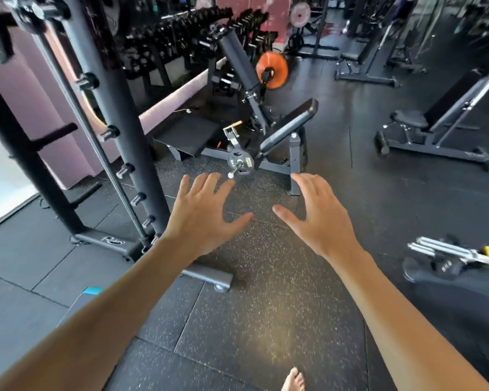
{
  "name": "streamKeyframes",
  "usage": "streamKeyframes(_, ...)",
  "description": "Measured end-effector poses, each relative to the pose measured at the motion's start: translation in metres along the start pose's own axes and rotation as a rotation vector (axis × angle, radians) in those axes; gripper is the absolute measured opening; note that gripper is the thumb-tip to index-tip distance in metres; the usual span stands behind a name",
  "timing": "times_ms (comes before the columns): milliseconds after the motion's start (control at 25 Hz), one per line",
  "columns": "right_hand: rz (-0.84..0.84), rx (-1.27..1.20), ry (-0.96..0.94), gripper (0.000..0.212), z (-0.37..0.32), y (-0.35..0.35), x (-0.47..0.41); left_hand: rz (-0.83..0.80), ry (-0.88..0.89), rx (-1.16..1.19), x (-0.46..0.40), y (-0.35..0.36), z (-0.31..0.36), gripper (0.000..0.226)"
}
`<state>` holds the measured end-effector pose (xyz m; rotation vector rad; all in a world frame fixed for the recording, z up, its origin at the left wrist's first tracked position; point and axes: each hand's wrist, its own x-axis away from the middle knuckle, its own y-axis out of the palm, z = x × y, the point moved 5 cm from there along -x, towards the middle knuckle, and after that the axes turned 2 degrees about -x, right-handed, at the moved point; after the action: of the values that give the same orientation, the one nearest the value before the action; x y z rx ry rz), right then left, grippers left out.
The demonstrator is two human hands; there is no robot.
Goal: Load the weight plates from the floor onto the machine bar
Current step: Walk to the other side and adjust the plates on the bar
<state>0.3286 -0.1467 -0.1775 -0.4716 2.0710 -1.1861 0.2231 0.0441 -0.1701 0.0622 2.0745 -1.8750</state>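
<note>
A small black weight plate (240,164) sits on the machine's chrome bar (233,173), whose free end points toward me. My left hand (201,213) hovers just below and left of the bar's tip, fingers spread, holding nothing. My right hand (319,215) is held out to the right of the bar, palm inward, fingers apart, also empty. An orange plate (273,69) hangs on the far side of the same machine. At the right edge, black plates (424,268) lie on the floor beside chrome bars (446,249).
A tall black rack upright (116,114) with pegs stands at the left, its base foot (206,275) running under my left forearm. The machine's angled pad (288,124) rises behind the bar. An adjustable bench (441,119) stands at the right. My bare foot (294,380) shows at the bottom.
</note>
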Motion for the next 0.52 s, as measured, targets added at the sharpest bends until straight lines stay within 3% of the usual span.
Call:
streamKeyframes(240,-0.050,0.020,-0.165,0.082,0.081,-0.014,-0.144,0.101,-0.133,-0.030,-0.135,0.001,0.020,0.083)
streamKeyframes(520,-0.056,-0.095,-0.348,0.078,0.095,0.048,-0.297,0.119,-0.264,-0.113,-0.241,0.040,-0.039,0.084)
